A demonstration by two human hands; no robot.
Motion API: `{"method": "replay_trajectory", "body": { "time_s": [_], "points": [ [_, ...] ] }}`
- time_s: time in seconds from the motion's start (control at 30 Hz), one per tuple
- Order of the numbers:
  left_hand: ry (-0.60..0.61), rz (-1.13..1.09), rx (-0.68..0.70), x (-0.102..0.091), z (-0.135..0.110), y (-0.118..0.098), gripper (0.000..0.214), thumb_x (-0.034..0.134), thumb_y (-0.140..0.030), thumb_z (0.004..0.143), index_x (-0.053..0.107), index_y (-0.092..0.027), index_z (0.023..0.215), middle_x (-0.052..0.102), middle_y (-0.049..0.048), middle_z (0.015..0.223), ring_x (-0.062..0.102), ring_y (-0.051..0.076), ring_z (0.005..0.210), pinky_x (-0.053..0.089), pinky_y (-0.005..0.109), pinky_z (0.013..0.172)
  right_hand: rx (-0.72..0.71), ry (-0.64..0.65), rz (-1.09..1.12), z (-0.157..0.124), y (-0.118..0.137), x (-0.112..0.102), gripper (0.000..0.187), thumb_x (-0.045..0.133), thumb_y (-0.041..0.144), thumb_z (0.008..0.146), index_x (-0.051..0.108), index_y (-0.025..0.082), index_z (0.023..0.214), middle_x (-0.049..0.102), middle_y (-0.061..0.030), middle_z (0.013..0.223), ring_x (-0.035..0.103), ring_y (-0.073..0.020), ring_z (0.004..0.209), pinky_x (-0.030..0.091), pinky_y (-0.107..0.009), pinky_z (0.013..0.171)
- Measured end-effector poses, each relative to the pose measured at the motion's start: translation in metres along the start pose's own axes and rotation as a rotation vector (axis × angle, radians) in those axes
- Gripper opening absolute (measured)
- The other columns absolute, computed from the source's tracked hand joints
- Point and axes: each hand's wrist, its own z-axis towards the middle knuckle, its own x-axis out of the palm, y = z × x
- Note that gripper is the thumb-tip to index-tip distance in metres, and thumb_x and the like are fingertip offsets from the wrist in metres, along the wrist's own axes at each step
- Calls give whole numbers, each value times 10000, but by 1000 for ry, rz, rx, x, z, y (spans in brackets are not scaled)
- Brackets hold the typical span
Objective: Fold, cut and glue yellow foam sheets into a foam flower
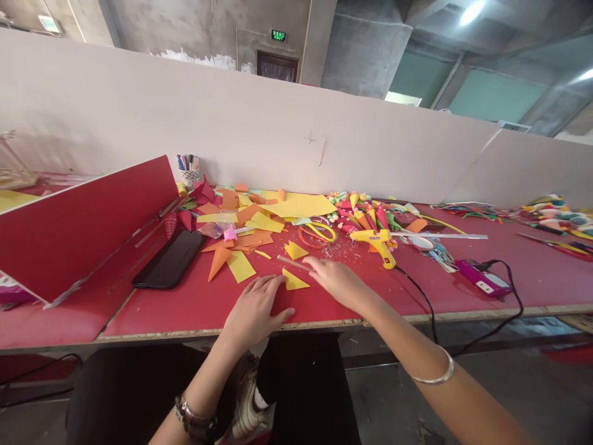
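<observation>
My left hand lies palm down on the red table, fingers stretched out and the thumb apart. Its fingertips reach the left side of a yellow paper triangle; whether they touch it I cannot tell. Between the fingers of my right hand is a thin pale stick, pointing left above that triangle. Just behind the stick sits a folded yellow paper piece. A yellow square of paper and an orange paper cone lie to the left.
A yellow glue gun with a cord rests at the right, near a purple power strip. On the left are a black phone and a red board. Paper scraps and small cone figures fill the back.
</observation>
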Motion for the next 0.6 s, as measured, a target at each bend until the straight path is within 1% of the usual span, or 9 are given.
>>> {"method": "replay_trajectory", "body": {
  "time_s": [0.07, 0.13, 0.23, 0.33, 0.4, 0.5, 0.53, 0.6],
  "points": [
    [-37, -23, -13, 1, 0, -1, 481, 495, -378, 770, 362, -195, 1195, 523, 72, 1172, 472, 220, 1074, 383, 370, 903, -82, -5, -169, -5, 3, 12, 293, 385, 138, 847, 452, 199, 1126, 626, -50, 756, 579, -157, 701, 344, -230, 566],
    [-52, -30, -15, 2, 0, -3, 487, 502, -321, 767, 328, -202, 1205, 521, 75, 1168, 495, 214, 1048, 402, 362, 879, -165, -23, -277, -8, 4, 19, 257, 414, 107, 829, 500, 192, 1056, 609, -30, 690, 570, -157, 678, 333, -240, 559],
    [-60, 21, -56, 3, 4, -5, 477, 512, -281, 760, 340, -198, 1198, 528, 82, 1123, 511, 213, 1017, 433, 344, 837, -227, -92, -317, -9, 3, 25, 224, 427, 103, 829, 528, 177, 1015, 599, -26, 722, 557, -145, 682, 328, -246, 563],
    [-74, 134, -82, 0, 13, -6, 447, 542, -314, 748, 415, -197, 1160, 484, 94, 1128, 500, 227, 1005, 458, 339, 782, -251, -165, -337, -9, 1, 29, 228, 406, 107, 846, 541, 172, 1018, 586, -29, 752, 539, -130, 673, 322, -246, 568],
    [-50, 197, -66, -2, 22, -6, 390, 554, -327, 744, 479, -218, 1111, 480, 82, 1117, 489, 236, 999, 461, 343, 756, -266, -200, -341, -10, 1, 31, 231, 389, 127, 861, 548, 183, 1019, 572, -22, 735, 524, -124, 649, 316, -244, 559],
    [52, 204, -7, -4, 35, -4, 233, 528, -307, 773, 570, -235, 990, 542, 47, 997, 523, 209, 908, 462, 309, 706, -272, -233, -291, -9, -2, 33, 239, 357, 159, 881, 564, 199, 992, 553, -15, 718, 510, -118, 629, 325, -237, 558],
    [83, 191, 17, -4, 38, -3, 204, 512, -304, 787, 586, -234, 964, 555, 40, 960, 535, 194, 873, 460, 290, 690, -280, -237, -241, -9, -3, 34, 236, 356, 175, 883, 568, 202, 984, 552, -18, 730, 513, -118, 645, 338, -233, 570],
    [110, 178, 69, -3, 40, -1, 200, 479, -306, 812, 599, -230, 952, 563, 37, 945, 546, 172, 837, 451, 261, 674, -301, -241, -76, -7, -5, 35, 218, 376, 215, 879, 566, 199, 984, 557, -27, 779, 525, -121, 713, 373, -222, 615]
  ]
}}
